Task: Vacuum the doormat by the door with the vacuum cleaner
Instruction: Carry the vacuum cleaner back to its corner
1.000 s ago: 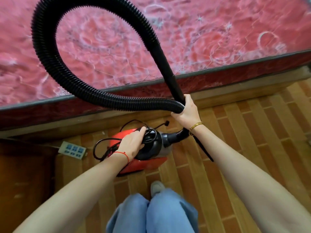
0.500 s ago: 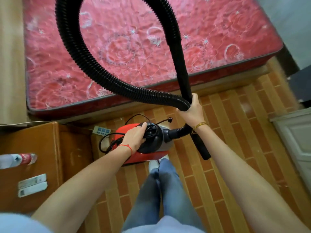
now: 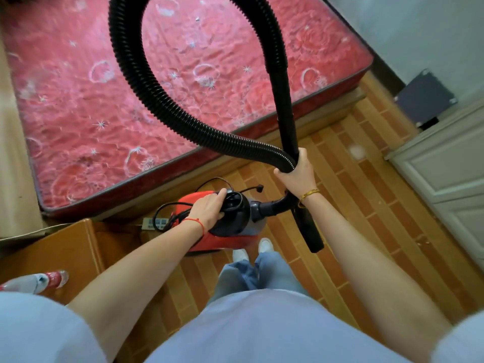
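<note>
The left hand (image 3: 209, 208) curls round the vacuum cleaner (image 3: 225, 226) top handle. The right hand (image 3: 297, 176) clamps the looped hose (image 3: 157, 100). It looks light; the hose is floppy.

Vacuum cleaner (image 3: 225, 239): a red body with a black top and a grey band is being shown. Hose (image 3: 146, 82): black throughout, ribbed; rigid tube (image 3: 286, 100) plain black. Cord (image 3: 167, 213): black. Mattress (image 3: 78, 113): red and pink is being displayed, patterned with pale roses, rings and small white stars, edged in dark piping. Floor (image 3: 366, 192): orange-brown brick-like strips are being shown. Left wrist: a red string (image 3: 197, 222) is being worn. Right wrist: a gold bracelet (image 3: 309, 193) is being worn. Trousers (image 3: 262, 273): light blue. Shoes (image 3: 265, 244): white. Cabinet (image 3: 445, 174): off-white panels. Bottle (image 3: 39, 281): clear with a red label.
</note>
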A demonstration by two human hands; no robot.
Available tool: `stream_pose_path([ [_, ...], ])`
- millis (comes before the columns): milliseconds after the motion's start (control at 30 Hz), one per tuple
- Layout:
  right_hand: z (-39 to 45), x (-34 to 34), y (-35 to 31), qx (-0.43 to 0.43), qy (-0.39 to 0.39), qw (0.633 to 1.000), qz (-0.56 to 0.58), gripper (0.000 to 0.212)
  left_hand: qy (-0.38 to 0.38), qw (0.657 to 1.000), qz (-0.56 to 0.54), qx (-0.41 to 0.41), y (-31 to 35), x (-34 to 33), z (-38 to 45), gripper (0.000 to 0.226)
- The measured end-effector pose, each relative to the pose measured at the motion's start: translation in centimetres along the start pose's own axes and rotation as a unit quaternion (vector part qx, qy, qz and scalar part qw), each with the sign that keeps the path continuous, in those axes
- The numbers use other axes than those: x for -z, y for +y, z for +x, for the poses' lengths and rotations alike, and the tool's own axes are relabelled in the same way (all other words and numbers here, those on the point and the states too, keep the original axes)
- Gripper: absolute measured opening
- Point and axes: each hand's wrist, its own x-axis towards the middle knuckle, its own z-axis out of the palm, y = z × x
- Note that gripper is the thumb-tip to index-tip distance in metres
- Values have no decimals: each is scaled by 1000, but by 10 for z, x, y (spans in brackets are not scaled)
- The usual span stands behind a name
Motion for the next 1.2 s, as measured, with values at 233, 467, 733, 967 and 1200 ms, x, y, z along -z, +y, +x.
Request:
stream_pose_path([
  [233, -6, 53, 12, -44, 72, 996, 7, 48, -15, 996, 47, -74, 40, 22, 36, 49],
  [467, 18, 124, 34, -75, 150, 985, 41, 51, -18, 985, 68, -157, 103, 48, 100, 50],
  [733, 87, 224, 74, -109, 225, 966, 64, 54, -39, 967, 130, -216, 207, 83, 217, 49],
  [967, 173, 335, 100, -125, 266, 953, 68, 52, -29, 951, 177, -252, 319, 126, 327, 59],
  [1200, 257, 435, 110, -125, 324, 933, 94, 59, -15, 935, 200, -293, 414, 171, 435, 54],
])
